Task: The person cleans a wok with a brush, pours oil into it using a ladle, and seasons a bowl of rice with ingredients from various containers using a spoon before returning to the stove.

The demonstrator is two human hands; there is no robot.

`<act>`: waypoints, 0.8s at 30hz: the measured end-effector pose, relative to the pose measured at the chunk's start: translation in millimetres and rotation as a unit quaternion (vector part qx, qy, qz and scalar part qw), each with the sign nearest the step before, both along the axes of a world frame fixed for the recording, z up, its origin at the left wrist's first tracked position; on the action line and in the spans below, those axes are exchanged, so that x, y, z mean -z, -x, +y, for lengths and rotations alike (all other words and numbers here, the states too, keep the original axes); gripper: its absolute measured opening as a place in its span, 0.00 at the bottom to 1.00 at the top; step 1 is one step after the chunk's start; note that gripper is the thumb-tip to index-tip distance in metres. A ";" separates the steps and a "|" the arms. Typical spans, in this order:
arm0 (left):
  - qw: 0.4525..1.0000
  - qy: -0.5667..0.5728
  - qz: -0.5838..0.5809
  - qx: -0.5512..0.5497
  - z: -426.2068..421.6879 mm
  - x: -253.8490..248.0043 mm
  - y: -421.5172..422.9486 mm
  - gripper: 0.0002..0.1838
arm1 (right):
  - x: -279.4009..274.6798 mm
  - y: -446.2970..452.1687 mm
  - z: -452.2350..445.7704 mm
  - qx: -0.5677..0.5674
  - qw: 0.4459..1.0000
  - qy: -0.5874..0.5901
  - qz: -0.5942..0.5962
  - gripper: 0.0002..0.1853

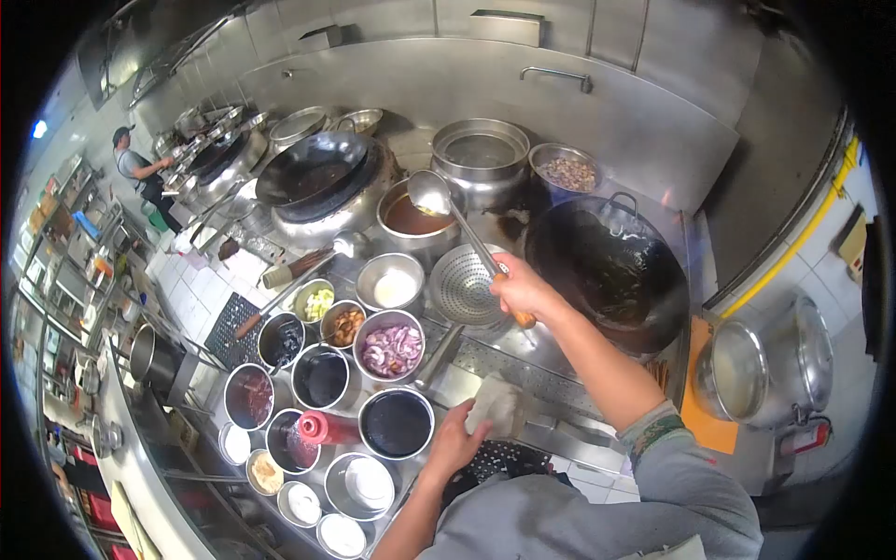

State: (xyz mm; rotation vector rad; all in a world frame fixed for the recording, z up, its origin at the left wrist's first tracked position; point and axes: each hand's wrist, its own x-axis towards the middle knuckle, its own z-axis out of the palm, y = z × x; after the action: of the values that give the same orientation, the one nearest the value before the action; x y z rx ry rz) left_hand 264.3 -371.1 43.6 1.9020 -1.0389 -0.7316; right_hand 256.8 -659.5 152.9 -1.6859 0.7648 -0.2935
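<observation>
My right hand (523,287) is closed round the wooden handle of a long metal ladle (430,193), whose bowl hangs over a steel pot of reddish-brown liquid (411,220). Beneath the ladle's handle lies a perforated strainer (467,285). My left hand (457,439) has its fingers apart beside a folded greyish cloth (497,407); it may touch the cloth's edge. Near that hand are a pot of dark liquid (397,423) and a red-capped bottle (327,427). To the right of my right hand sits a large black wok (607,271) with some oily liquid in it.
Bowls of sliced red onion (391,347), white powder (342,535) and sauces crowd the left front. Another wok (313,173) stands at the back left. A person (142,173) works farther off. Metal pots (735,371) and an orange board (695,401) are at the right.
</observation>
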 end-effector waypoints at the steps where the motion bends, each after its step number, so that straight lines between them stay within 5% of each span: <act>1: 1.000 0.008 -0.004 0.012 -8.0 8.1 -2.7 0.34 | -1.5 -6.0 1.3 0.012 0.997 -0.065 -0.034 0.28; 3: 0.999 0.009 0.003 0.034 -23.4 24.3 -11.1 0.40 | -3.6 -6.7 6.6 0.053 0.972 -0.204 -0.099 0.21; 4: 0.999 -0.005 0.018 0.045 -28.7 33.1 -11.8 0.43 | -2.6 -4.7 10.2 0.064 0.943 -0.292 -0.145 0.09; 5: 0.997 -0.029 0.041 0.053 -33.4 24.2 -14.2 0.46 | -3.6 4.0 11.1 -0.002 0.933 -0.310 -0.186 0.03; 8: 0.997 -0.031 0.046 0.053 -43.8 35.7 -21.5 0.47 | -12.3 27.2 15.6 0.017 0.831 -0.461 -0.311 0.07; 11: 0.998 -0.021 0.042 0.042 -37.9 26.8 -35.4 0.42 | -38.6 70.4 22.1 -0.025 0.654 -0.614 -0.441 0.09; 12: 0.997 -0.018 0.068 0.028 -28.1 14.5 -34.4 0.38 | -54.9 86.8 29.6 -0.022 0.651 -0.618 -0.442 0.08; 15: 0.995 0.004 0.096 0.035 -2.7 -66.5 -46.2 0.32 | -78.5 157.2 20.3 0.001 0.666 -0.589 -0.458 0.02; 17: 0.980 0.031 -0.136 0.142 28.6 -138.4 -66.6 0.32 | -92.2 202.3 32.6 0.036 0.667 -0.562 -0.487 0.05; 19: 0.990 0.028 -0.076 0.116 55.2 -201.4 -92.5 0.32 | -109.8 253.2 36.2 0.095 0.757 -0.483 -0.429 0.04; 21: 0.920 0.010 -0.374 0.114 76.0 -257.2 -129.5 0.24 | -117.4 305.3 27.4 0.158 0.864 -0.357 -0.320 0.07; 23: 0.876 0.055 -0.451 0.164 68.5 -318.5 -171.8 0.24 | -112.9 344.1 21.3 0.203 0.921 -0.263 -0.204 0.16; 24: 0.849 0.039 -0.519 0.090 60.6 -321.2 -148.9 0.28 | -107.9 356.6 21.6 0.217 0.930 -0.239 -0.176 0.20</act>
State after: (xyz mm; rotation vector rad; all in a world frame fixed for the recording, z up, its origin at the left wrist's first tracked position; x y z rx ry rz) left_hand 413.2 -310.4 364.8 2.1390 -1.8646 0.3601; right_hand -99.7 -637.9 260.8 -0.9580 0.8477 -0.6434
